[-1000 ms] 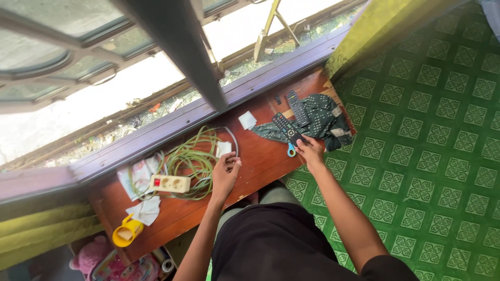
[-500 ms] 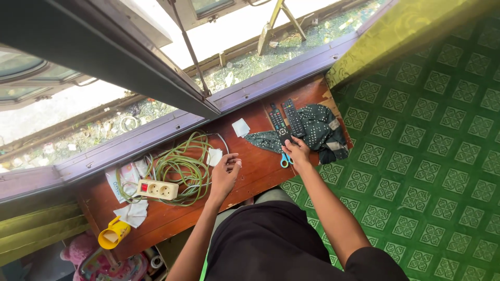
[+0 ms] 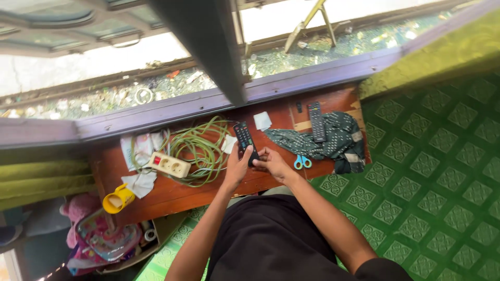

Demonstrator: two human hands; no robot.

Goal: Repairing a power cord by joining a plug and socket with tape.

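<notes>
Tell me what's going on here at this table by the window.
A person stands at a wooden table under a window and holds a black remote control in both hands, the left hand and right hand gripping its near end. A second remote lies on a dark patterned cloth, with blue-handled scissors beside it. To the left lie a coiled green cable, a power strip and a yellow cup.

We grip the remote (image 3: 245, 141) in both hands (image 3: 237, 169) (image 3: 272, 162) over the bench (image 3: 172, 195). Left of the grip lie the cable (image 3: 200, 143) and power strip (image 3: 169, 164); right of it, scissors (image 3: 302, 162), then cloth (image 3: 333, 139) with a second remote (image 3: 315, 122) on it.
</notes>
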